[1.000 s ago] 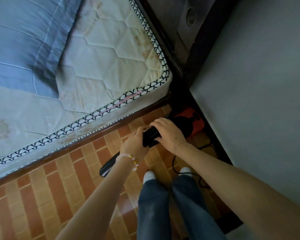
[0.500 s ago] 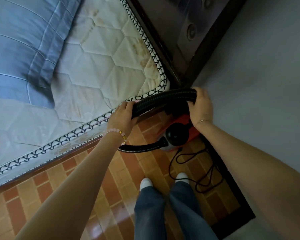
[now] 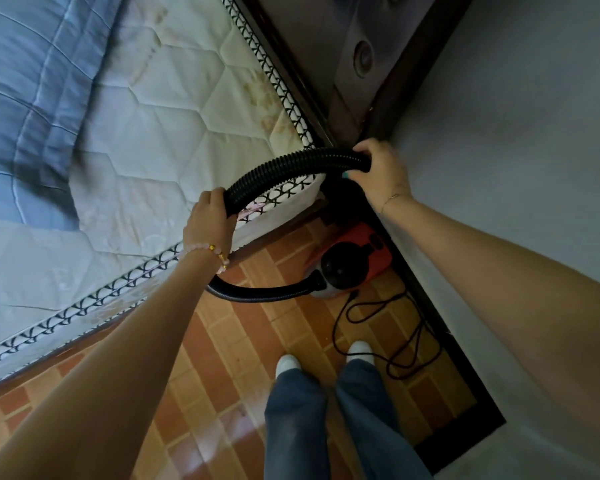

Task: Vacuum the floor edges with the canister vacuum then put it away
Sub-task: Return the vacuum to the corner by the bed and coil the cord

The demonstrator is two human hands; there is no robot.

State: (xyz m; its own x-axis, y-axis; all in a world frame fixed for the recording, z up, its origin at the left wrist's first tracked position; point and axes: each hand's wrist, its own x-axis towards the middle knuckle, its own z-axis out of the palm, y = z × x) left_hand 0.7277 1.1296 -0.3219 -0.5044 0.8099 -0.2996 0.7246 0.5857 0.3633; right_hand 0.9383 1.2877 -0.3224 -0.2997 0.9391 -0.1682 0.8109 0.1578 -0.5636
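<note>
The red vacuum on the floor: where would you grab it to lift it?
Probably from above. The red vacuum lies flat on the tiles, close to the wall, so its top is the open side. I cannot make out a handle. Both hands hold the hose; one must let go first.

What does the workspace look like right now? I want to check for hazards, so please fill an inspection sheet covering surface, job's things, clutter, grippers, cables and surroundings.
Surface: glossy orange-and-red brick-pattern tile floor.
Job's things: red canister vacuum sits on the floor by the wall; its black ribbed hose arches up over the mattress corner.
Clutter: nothing seen.
Grippers: left hand and right hand both grip the raised hose, apart from each other.
Cables: loose black power cord lies in loops on the floor, close to the white-shoed feet.
Surroundings: white quilted mattress with blue bedding, dark wooden headboard, grey wall.
</note>
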